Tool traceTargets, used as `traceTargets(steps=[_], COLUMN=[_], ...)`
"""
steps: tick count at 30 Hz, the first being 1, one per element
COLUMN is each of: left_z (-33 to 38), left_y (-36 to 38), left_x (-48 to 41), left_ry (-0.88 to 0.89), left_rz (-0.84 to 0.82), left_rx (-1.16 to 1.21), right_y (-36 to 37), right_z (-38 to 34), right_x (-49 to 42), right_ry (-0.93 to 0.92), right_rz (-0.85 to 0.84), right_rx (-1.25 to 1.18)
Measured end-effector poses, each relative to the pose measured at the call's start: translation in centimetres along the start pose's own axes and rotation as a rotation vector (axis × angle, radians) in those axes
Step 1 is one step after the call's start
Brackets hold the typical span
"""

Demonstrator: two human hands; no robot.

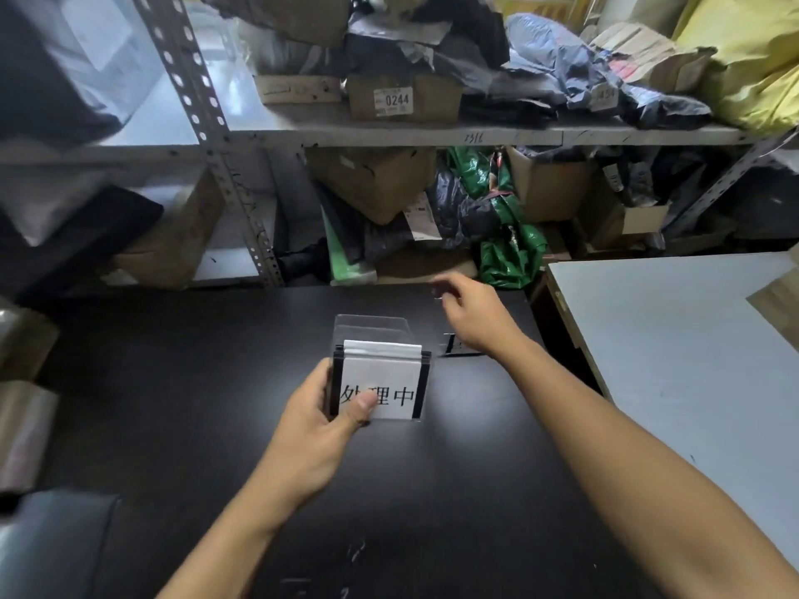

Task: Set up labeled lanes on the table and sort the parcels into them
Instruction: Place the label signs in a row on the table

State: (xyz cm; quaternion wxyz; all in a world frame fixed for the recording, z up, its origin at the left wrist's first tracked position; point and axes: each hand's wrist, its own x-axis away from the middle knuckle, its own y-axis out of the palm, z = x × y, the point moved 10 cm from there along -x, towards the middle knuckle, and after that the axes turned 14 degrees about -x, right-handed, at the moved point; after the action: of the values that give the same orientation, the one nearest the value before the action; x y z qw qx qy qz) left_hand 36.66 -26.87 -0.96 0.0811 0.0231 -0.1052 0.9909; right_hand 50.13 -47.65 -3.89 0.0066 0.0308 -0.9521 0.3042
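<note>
My left hand grips a stack of clear acrylic sign holders above the black table, thumb pressed on the front white card printed with black characters. My right hand hovers farther back and to the right, fingers loosely curled and holding nothing. Under its wrist another sign holder stands on the table, mostly hidden by the hand. Parcels fill the shelves behind the table: cardboard boxes and grey, black, green and yellow mailer bags.
A metal shelf rack runs along the table's far edge. A white table adjoins on the right, with a brown box corner on it. Boxes and wrapped parcels sit at the left edge.
</note>
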Motion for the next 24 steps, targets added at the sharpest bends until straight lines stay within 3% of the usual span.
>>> traceTargets(steps=[4,7,11,16,24], left_z=[2.1,3.3,4.0,3.3,3.2], left_y=[-1.9,-3.5,-6.0,-8.8,-12.6], left_x=[1.5,3.3,7.0,11.7,16.8], left_ry=[0.029,0.039,0.027,0.01,0.054], left_rz=[0.012,0.01,0.009,-0.013,-0.108], left_rx=[-0.002,-0.019,-0.028,-0.041,-0.003], right_y=[0.8,2.9,5.0,7.7,7.2], right_z=[-11.8,-16.6,-19.3,-21.8,-24.6], right_x=[5.7,10.6,14.6,18.3,20.9], right_ry=[-0.084,-0.035,0.04,0.044,0.065], right_rz=[-0.227,-0.468,-0.636,-0.645,-0.47], right_rx=[-0.345,-0.308,-0.147,-0.06,-0.275])
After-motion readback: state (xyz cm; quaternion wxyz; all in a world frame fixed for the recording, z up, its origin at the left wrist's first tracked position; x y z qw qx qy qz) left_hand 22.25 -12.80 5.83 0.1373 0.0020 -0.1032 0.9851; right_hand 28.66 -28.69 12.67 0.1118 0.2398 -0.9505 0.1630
